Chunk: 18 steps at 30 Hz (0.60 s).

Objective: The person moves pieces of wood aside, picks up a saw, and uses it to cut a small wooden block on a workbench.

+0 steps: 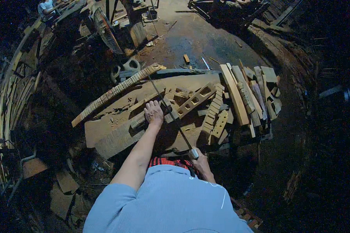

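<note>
My left hand (pixel 154 112) presses down on a short wooden block (pixel 138 121), its fingers curled over the top. Close to my waist, my right hand (pixel 201 163) is closed round the pale handle (pixel 194 153) of a long, narrow saw (pixel 181 133). The dark blade slants away to the far left and crosses the wood just right of my left hand. Whether its teeth are in the wood cannot be made out. Both hands are over a dusty wooden workbench (pixel 99 134).
A notched wooden strip (pixel 116 90) lies along the bench's left side. Right of the blade are a wooden piece with square holes (pixel 196 101), a grooved piece (pixel 214 110) and several stacked sticks (pixel 235 95). A person (pixel 46 8) is at the far left.
</note>
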Each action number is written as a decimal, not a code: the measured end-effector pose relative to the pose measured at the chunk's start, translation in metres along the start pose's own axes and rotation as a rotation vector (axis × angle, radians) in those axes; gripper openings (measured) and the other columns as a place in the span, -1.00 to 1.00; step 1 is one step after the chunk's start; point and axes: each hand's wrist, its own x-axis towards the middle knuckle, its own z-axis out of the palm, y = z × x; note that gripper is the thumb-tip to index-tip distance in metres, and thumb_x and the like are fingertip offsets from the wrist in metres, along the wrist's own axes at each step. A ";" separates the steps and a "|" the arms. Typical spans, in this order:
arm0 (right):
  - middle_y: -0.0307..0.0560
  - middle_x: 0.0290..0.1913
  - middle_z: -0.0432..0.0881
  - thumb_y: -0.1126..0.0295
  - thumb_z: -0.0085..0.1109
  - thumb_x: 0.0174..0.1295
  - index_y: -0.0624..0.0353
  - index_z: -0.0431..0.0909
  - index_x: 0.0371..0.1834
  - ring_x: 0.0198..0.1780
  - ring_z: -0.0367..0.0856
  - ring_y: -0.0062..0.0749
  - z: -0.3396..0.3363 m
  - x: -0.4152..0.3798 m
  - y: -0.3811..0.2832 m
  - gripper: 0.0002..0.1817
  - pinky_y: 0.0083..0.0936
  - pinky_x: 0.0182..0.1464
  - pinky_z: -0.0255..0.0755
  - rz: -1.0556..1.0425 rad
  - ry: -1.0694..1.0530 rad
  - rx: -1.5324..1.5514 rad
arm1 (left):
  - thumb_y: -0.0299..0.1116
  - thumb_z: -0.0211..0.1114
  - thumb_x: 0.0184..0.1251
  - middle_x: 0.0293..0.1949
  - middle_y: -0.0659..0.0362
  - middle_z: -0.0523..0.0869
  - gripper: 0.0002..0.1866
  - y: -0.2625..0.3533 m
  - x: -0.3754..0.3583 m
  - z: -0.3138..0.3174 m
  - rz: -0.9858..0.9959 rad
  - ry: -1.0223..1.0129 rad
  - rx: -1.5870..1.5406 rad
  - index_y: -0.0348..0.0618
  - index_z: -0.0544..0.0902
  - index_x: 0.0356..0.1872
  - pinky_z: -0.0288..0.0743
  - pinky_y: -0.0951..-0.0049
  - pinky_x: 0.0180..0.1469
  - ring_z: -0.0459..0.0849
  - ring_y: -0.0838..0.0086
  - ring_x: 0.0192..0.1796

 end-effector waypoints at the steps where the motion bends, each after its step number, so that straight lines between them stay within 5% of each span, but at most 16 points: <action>1: 0.17 -0.21 0.50 0.49 0.05 -0.12 0.06 0.30 0.02 -0.13 0.50 -0.08 -0.006 -0.010 -0.008 -0.49 -0.43 -0.15 0.36 0.008 -0.025 0.010 | -0.40 -0.05 0.07 -0.37 0.10 0.41 -0.90 0.000 0.000 -0.001 0.001 -0.012 -0.026 -0.16 0.40 -0.41 0.26 0.28 -0.20 0.38 0.28 -0.20; 17: 0.12 -0.22 0.51 0.49 0.13 -0.21 -0.06 0.30 0.02 -0.17 0.50 -0.04 0.022 0.045 0.005 -0.42 -0.38 -0.17 0.37 -0.065 0.010 -0.060 | -0.38 -0.08 0.12 -0.36 0.14 0.43 -0.86 -0.002 -0.002 0.001 0.022 -0.063 0.076 -0.14 0.44 -0.38 0.27 0.29 -0.19 0.38 0.30 -0.18; 18: 0.12 -0.26 0.51 0.42 0.10 -0.10 -0.01 0.31 0.01 -0.21 0.51 -0.09 0.023 0.043 0.002 -0.51 -0.41 -0.19 0.36 -0.087 0.036 -0.029 | -0.38 -0.08 0.12 -0.36 0.14 0.43 -0.86 -0.001 -0.001 0.000 0.019 -0.058 0.076 -0.14 0.44 -0.38 0.27 0.29 -0.19 0.38 0.30 -0.18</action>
